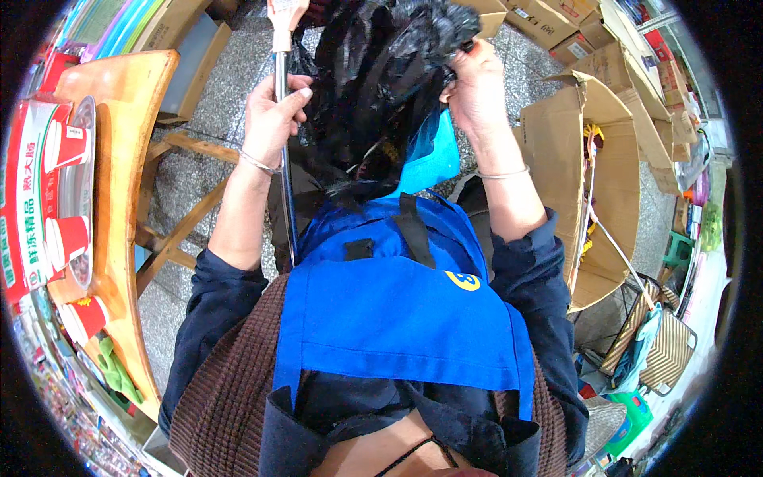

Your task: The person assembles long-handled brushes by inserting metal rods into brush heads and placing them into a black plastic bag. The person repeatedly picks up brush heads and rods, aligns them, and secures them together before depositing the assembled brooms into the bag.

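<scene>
My left hand (272, 114) is wrapped around a thin metal pole (283, 143) that runs upright in front of me, with a pale wooden handle part (282, 24) above the hand. My right hand (477, 83) grips the top of a crumpled black plastic bag (381, 71), which hangs between both hands. A bright blue piece (433, 155) shows under the bag. My blue apron (397, 310) fills the lower middle. Both wrists wear thin bangles.
A wooden table (127, 159) stands on the left with red paper cups (67, 238), a metal tray (79, 183) and a printed box. Open cardboard boxes (588, 183) stand on the right, more at the top. The floor (207, 119) is grey speckled stone.
</scene>
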`<state>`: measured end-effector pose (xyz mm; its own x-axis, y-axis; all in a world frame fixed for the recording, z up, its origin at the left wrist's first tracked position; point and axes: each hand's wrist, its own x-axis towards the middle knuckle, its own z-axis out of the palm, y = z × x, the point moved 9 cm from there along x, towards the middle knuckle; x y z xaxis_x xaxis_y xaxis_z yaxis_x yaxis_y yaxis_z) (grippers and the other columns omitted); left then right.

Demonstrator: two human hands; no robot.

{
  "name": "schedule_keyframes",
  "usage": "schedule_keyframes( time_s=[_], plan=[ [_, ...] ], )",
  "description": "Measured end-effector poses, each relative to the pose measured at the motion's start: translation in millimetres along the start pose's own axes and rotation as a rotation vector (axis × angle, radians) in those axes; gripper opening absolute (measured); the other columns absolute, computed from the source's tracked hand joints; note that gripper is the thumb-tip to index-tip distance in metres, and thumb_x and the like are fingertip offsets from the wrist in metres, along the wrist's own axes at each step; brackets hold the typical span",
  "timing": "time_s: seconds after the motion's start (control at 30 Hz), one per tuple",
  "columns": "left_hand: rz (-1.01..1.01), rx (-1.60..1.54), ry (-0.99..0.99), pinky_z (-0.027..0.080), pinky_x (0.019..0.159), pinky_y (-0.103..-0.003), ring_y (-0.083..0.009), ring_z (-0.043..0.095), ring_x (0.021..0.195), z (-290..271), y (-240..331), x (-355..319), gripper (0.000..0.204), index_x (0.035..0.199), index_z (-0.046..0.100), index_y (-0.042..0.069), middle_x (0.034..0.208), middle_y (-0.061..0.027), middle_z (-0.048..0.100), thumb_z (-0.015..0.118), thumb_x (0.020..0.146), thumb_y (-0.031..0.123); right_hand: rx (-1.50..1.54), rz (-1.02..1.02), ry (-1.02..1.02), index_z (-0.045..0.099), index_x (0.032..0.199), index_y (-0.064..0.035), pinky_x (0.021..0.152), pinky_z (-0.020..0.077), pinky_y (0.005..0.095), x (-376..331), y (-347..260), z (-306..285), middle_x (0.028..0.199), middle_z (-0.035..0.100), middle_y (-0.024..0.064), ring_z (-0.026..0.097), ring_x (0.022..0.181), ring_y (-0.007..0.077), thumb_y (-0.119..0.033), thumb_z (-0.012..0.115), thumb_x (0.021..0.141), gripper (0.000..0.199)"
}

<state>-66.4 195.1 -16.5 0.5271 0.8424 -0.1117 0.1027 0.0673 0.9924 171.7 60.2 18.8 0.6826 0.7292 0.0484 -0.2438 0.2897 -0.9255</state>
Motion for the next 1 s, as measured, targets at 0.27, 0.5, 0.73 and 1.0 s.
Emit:
schedule_keyframes(
  time_s=[0.27,0.5,0.73,1.0],
  plan=[
    [0.038,-0.127,0.213,0.042,0.045,-0.020,-0.0067,0.050,0.053,-61.6,-0.7,21.6,0.008,0.087,0.058,0.001,0.080,-0.0071,0.064,0.057,0.080,-0.001,0.426,-0.122,-0.009,0.056,0.118,-0.0072,0.086,0.0500,0.0380,-3.3,-99.5,-41.0,0.111,0.062,0.0065,0.059,0.100,0.0214,-0.025,0.051,0.092,0.032],
    [-0.035,-0.082,0.186,0.039,0.044,-0.019,-0.0051,0.048,0.051,-56.4,-13.4,34.1,0.006,0.085,0.058,0.005,0.079,-0.0048,0.065,0.058,0.079,0.003,0.148,-0.464,0.473,0.057,0.099,-0.0023,0.069,0.0487,0.0336,-56.0,-218.6,-102.5,0.095,0.065,0.0094,0.059,0.079,0.0228,-0.016,0.058,0.088,0.018],
    [-0.021,-0.018,-0.082,0.035,0.040,-0.018,-0.0020,0.045,0.047,-2.7,16.4,11.7,0.014,0.086,0.060,0.007,0.065,0.0031,0.056,0.069,0.080,0.016,-0.135,-0.474,0.587,0.052,0.124,-0.0004,0.089,0.0492,0.0386,-110.5,-200.7,-108.0,0.120,0.057,0.0133,0.058,0.102,0.0269,-0.024,0.050,0.094,0.038],
    [0.121,0.147,-0.151,0.037,0.040,-0.020,-0.0043,0.047,0.045,12.8,41.3,5.3,0.022,0.090,0.063,0.003,0.065,0.0022,0.057,0.073,0.078,0.018,-0.265,-0.703,0.700,0.051,0.125,0.0015,0.097,0.0443,0.0456,-131.7,-289.8,-143.1,0.123,0.055,0.0176,0.055,0.109,0.0297,-0.025,0.048,0.094,0.041]
  ],
)
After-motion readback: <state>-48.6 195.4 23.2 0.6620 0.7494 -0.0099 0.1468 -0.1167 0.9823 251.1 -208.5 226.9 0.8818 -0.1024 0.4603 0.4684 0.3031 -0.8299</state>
